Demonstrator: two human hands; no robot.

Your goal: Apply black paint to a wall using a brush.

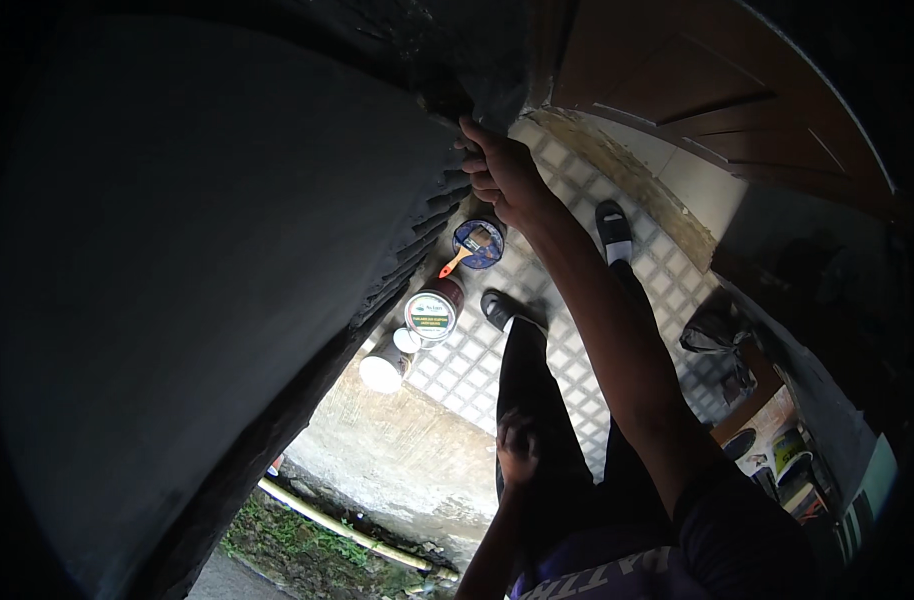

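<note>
Reaching, seemingly the current step: right hand (502, 178) curled, contents hidden, at the grey wall (227, 220), upper centre; left hand (518, 450) bent, lower centre, any hold unclear; paintbrush (468, 248) across blue container (491, 259), centre; next move likely needs steadiness.

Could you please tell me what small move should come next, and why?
Perhaps ease the right hand slightly back from the rough, ridged edge of the dark grey wall, since shadow hides whether its curled fingers hold or touch anything there.

The tiles (565, 345) are gridded white and grey, the brush handle (457, 260) yellow and red, the wall (207, 220) perhaps grey.
</note>
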